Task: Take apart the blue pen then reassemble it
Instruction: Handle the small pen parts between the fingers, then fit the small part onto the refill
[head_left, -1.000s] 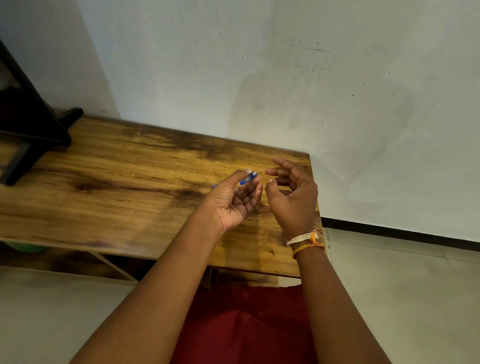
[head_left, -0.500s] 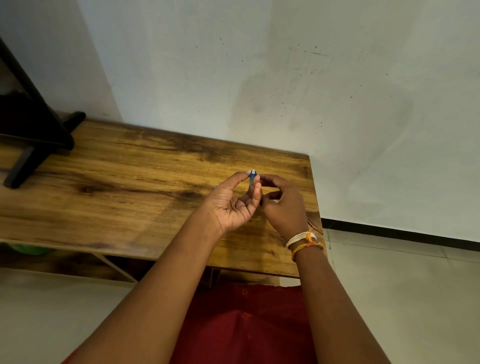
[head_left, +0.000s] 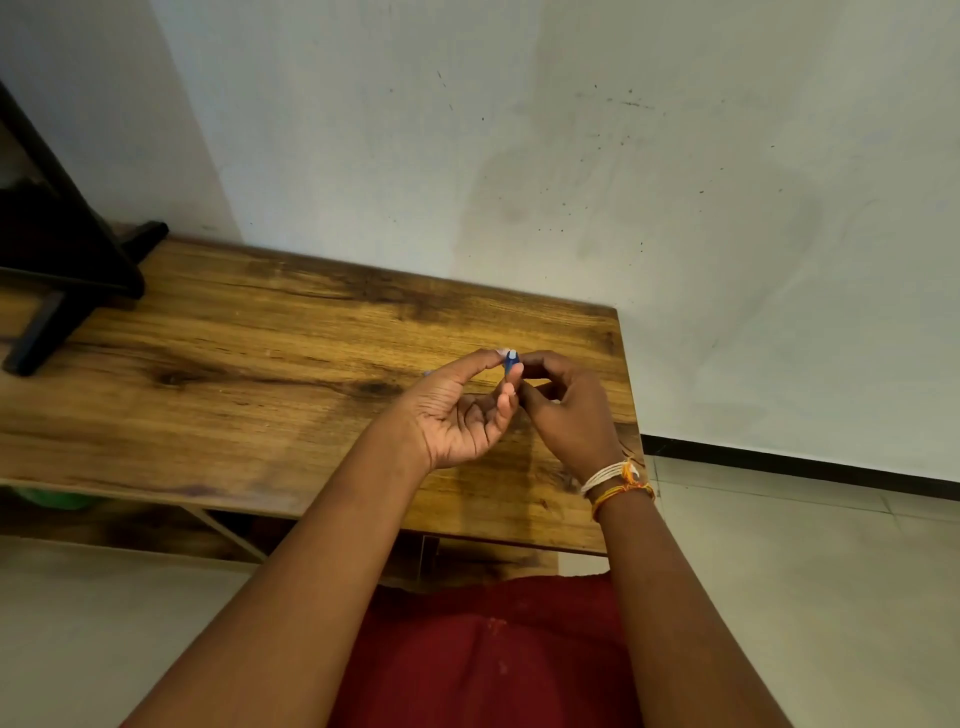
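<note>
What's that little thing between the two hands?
In the head view, a small blue pen piece sits between the left hand and right hand, pinched at their fingertips.

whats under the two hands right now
Under the left hand and right hand lies the wooden table, bare grain showing around them. The patch directly beneath is covered; the blue pen is held above it.

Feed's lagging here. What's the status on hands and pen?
Left hand pinches blue pen over the table. Right hand curled at the pen; grip hidden. Nothing in the way.
</note>
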